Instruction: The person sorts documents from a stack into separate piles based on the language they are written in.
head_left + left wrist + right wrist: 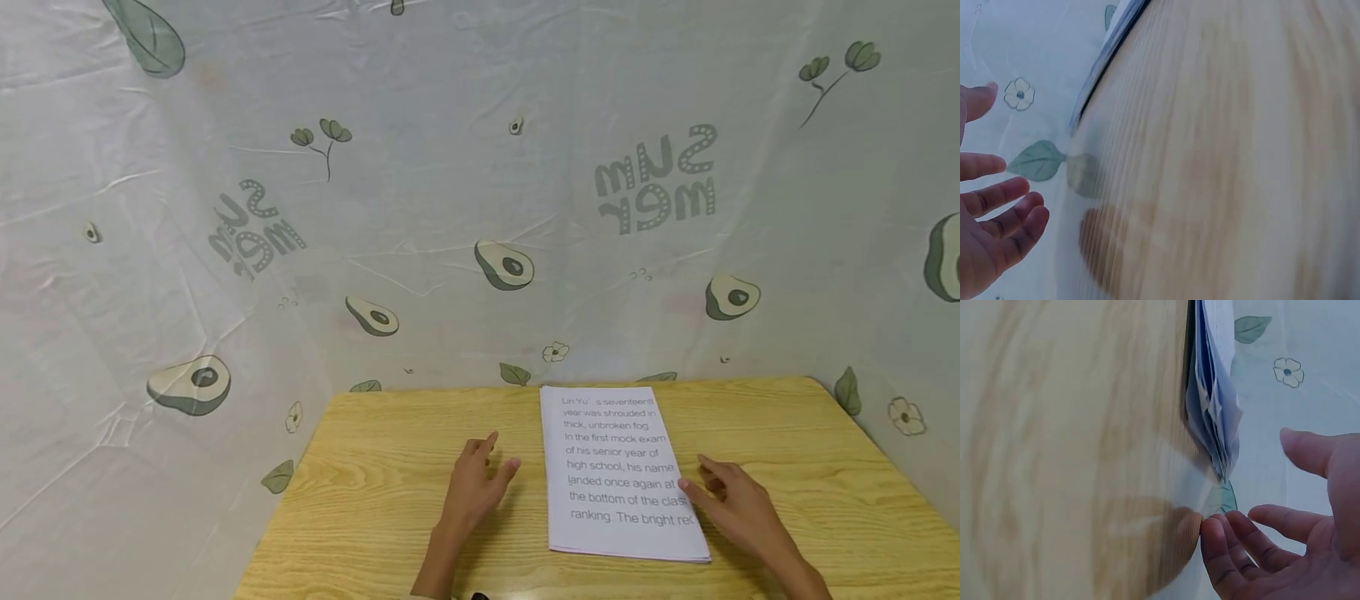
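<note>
A stack of white paper sheets (615,537) with large printed English text lies on the wooden table (375,500), its lines facing me. My left hand (474,483) hovers left of the stack, apart from it, thumb and fingers spread and holding nothing. To the right, my right hand (738,508) has its thumb tip overlapping the stack's right edge in the head view. In the right wrist view, the layered edges of the paper stack (1213,406) show beyond the right hand (1279,531), with a gap between thumb and fingers. The left wrist view shows the left hand (997,212) with loosely bent fingers.
A pale curtain (450,183) printed with avocados, leaves, flowers and mirrored "Summer" lettering hangs behind the table and along both sides. The stack reaches close to the table's back edge. Wood surface extends on both sides of the paper.
</note>
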A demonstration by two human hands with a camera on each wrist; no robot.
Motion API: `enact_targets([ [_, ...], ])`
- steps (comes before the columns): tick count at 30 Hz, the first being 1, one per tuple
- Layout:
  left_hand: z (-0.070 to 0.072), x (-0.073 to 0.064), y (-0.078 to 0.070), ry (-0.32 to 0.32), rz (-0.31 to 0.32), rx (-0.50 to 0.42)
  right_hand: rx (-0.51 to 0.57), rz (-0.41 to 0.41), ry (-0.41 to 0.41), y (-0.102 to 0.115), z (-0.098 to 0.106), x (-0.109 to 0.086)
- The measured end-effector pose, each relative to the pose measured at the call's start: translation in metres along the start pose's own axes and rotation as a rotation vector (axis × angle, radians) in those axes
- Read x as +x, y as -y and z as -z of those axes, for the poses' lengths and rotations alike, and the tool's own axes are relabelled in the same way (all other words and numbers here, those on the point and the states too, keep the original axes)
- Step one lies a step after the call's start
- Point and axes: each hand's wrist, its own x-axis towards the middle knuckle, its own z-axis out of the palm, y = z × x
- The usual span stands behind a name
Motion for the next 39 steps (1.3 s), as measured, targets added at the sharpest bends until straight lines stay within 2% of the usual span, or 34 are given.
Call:
enact_targets([
  [6,-0.014,0.004,-0.011,0.001,0.008,-0.05,0.024,-0.012,0.004,0.005,-0.005,0.001],
  [13,-0.028,0.009,-0.018,-0.037,-0.017,-0.072,0.027,-0.002,-0.023,0.009,-0.012,0.003],
  [19,-0.039,0.012,-0.023,-0.048,-0.025,-0.104,0.015,-0.018,0.009,0.01,-0.014,0.005],
  [22,-0.044,0.013,-0.026,-0.06,-0.022,-0.096,0.015,-0.026,0.021,0.011,-0.015,0.006],
  [29,-0.056,0.015,-0.032,-0.046,0.035,-0.111,0.025,-0.061,0.034,0.014,-0.016,0.007],
  [31,-0.059,0.015,-0.033,-0.045,0.03,-0.11,0.028,-0.073,0.038,0.015,-0.016,0.007],
  [39,-0.068,0.018,-0.037,-0.02,0.029,-0.032,0.018,-0.054,0.008,0.016,-0.016,0.004],
])
